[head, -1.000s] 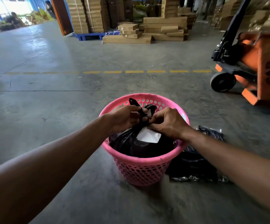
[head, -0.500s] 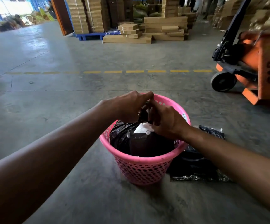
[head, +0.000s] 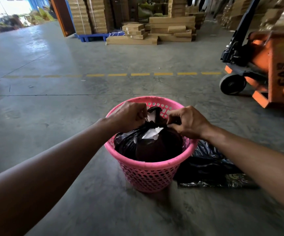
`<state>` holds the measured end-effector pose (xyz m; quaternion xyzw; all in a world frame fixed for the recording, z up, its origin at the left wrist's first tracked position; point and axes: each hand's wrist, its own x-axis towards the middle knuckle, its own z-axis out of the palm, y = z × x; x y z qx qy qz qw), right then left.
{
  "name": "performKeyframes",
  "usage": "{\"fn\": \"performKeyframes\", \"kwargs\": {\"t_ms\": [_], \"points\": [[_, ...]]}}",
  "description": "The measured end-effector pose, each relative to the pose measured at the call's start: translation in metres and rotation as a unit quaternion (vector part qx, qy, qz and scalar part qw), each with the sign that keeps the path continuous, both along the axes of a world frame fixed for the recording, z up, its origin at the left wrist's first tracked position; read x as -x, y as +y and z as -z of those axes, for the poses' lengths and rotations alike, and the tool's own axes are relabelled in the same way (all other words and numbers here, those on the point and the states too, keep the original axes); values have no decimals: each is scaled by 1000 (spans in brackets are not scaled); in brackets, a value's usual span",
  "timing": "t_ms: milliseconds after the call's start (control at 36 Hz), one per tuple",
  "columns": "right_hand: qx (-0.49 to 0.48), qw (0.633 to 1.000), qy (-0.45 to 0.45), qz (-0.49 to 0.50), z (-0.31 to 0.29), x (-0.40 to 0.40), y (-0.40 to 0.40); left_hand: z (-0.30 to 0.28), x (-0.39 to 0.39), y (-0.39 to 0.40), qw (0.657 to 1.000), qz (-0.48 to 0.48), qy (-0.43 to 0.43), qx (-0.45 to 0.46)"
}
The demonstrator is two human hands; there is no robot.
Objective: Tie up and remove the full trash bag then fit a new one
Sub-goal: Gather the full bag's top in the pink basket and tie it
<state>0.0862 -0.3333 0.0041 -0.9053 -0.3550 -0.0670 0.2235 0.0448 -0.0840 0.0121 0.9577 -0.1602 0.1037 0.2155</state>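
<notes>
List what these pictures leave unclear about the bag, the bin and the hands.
- Knot: head view; the left hand and right hand cover the neck of the full bag, so whether it is tied is unclear.
- Bag contents: only white paper pokes out.
- Bin base: its own wall hides it.
- Black plastic on the floor: partly behind the bin and right forearm; whether it is the new bag is unclear.

Dim interior, far-left daylight glare, blurred warped edges
</notes>
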Motion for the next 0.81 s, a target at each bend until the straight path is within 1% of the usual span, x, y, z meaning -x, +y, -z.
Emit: {"fn": "performKeyframes", "kwargs": {"t_ms": [139,194,250,306,361,500,556,639,694,750,806], "points": [[-27,1000,8,8,0,3,-7,2,1,-6,998,25,-60,12],[-64,998,3,26,1,8,-10,5,4,-6,995,48,-84,12],[-102,993,-19,61,4,8,-15,12,6,-5,994,54,-96,-15],[-127,986,-20,108,10,4,-23,20,8,-4,996,41,-75,-37],[-137,977,-1,162,16,2,-28,26,10,-6,997,25,-51,-55],[-103,971,-12,214,28,13,-19,29,8,-20,991,-5,-42,-128],[-105,963,23,247,32,13,-13,30,6,-25,985,-13,-41,-170],[-110,937,142,300,37,7,-12,32,3,-33,973,-42,-27,-223],[-115,921,194,317,39,3,-13,32,0,-37,967,-55,-32,-247],[-115,918,201,320,41,1,-15,32,-1,-39,964,-61,-55,-252],[-111,918,198,325,43,1,-16,31,-2,-37,969,-69,-76,-226]]}}
